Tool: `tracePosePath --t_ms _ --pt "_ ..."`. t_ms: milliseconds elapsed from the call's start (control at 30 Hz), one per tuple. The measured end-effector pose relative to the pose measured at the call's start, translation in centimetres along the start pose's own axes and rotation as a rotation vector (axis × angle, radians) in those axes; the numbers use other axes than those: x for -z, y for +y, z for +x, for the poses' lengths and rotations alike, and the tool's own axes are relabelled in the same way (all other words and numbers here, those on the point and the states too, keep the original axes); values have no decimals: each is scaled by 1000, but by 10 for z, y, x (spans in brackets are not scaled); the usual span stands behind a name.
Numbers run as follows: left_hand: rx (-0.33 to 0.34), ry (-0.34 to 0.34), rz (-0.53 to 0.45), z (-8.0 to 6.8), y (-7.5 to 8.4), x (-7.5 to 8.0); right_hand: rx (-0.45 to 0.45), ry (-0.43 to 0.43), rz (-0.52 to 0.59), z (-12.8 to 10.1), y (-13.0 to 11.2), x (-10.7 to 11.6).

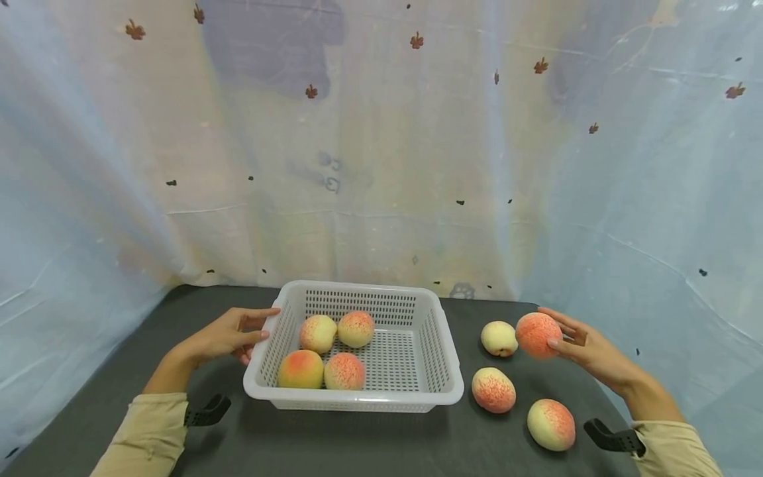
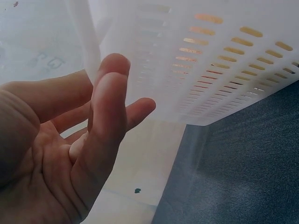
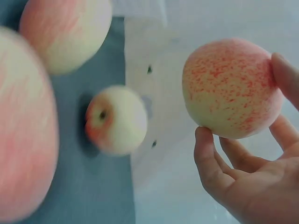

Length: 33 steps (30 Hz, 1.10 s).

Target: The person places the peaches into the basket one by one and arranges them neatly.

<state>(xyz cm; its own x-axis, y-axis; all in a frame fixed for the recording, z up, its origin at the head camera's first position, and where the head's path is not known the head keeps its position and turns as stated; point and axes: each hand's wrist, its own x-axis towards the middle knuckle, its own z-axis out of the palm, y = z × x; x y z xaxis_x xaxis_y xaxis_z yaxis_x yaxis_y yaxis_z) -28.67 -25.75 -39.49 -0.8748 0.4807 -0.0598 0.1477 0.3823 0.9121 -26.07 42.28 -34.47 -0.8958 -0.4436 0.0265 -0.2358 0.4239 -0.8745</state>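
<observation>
Right fingers [image 3: 206, 149] pinch a speckled peach [image 1: 536, 334]; loosening could drop it onto the pale peach [image 1: 499, 338] left of them. Left fingers [image 2: 110, 100] grip the plastic basket [image 1: 357, 397]; tugging might tip it.

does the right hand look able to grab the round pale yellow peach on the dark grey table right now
Probably not yet: the right hand holds a round orange-pink speckled peach. Otherwise the way looks free, as the round pale yellow peach lies close by, uncovered.

Right wrist view: right hand [image 3: 259, 179] cropped at right edge; outermost peach [image 3: 23, 130] left of its grip blurred, cropped. Left wrist view: basket [image 2: 201, 84] beyond left hand [image 2: 91, 151] cropped.
</observation>
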Motion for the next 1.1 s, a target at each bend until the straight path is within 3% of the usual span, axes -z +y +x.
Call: tracePosePath --t_ms 300,567,1100 --pt "-14 -1 5 -2 0 1 133 -54 91 25 -29 -22" --pt "-20 -7 -1 -2 1 1 133 -72 103 47 -42 -44" --pt "-23 -12 -12 -1 3 -1 140 -124 146 69 -64 -87"
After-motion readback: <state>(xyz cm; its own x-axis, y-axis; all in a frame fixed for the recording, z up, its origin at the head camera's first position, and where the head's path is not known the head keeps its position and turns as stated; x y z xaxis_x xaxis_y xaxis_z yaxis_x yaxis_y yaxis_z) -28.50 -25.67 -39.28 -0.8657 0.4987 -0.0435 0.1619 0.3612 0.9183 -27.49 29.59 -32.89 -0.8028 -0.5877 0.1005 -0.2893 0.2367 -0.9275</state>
